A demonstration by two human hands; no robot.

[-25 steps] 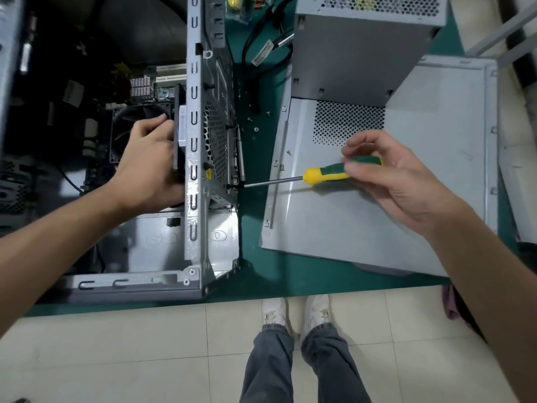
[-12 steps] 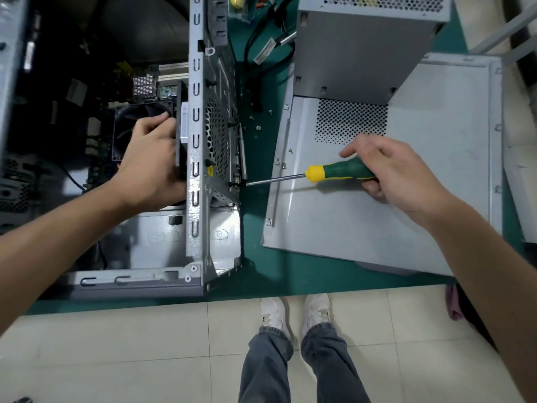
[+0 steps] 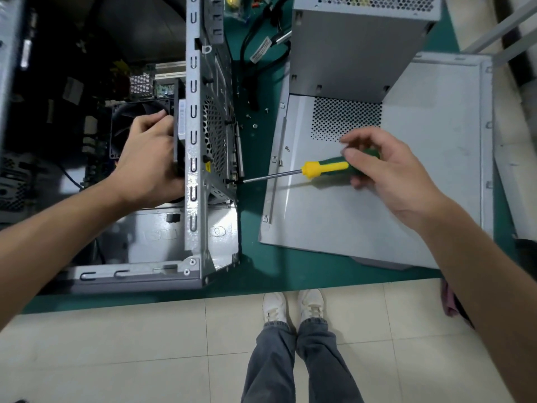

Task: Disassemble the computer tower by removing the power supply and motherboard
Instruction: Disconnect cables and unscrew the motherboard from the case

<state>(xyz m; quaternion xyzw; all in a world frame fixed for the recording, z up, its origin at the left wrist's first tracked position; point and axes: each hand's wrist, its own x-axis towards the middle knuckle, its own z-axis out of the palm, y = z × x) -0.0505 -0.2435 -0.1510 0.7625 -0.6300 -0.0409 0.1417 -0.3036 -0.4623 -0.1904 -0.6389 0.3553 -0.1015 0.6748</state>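
Note:
The open computer tower [image 3: 200,175] lies on the green bench, its perforated rear panel facing right. Inside it, my left hand [image 3: 148,161] grips the black case fan [image 3: 128,112] against that panel. My right hand [image 3: 386,170] holds the green and yellow screwdriver [image 3: 325,167] by its handle. The shaft runs left and its tip sits on a screw [image 3: 234,181] at the rear panel's lower corner. The grey power supply [image 3: 354,45] stands outside the case at the back right. Part of the motherboard [image 3: 145,82] shows deep in the case.
The removed side panel [image 3: 421,181] lies flat under my right hand. Loose screws [image 3: 255,125] and black cables [image 3: 255,62] lie on the green mat between case and panel. The bench edge runs along the front, with tiled floor and my feet below.
My right hand's fingers have shifted around the screwdriver handle, as in turning it, while the tip has stayed on the screw. My left hand has kept its hold on the fan.

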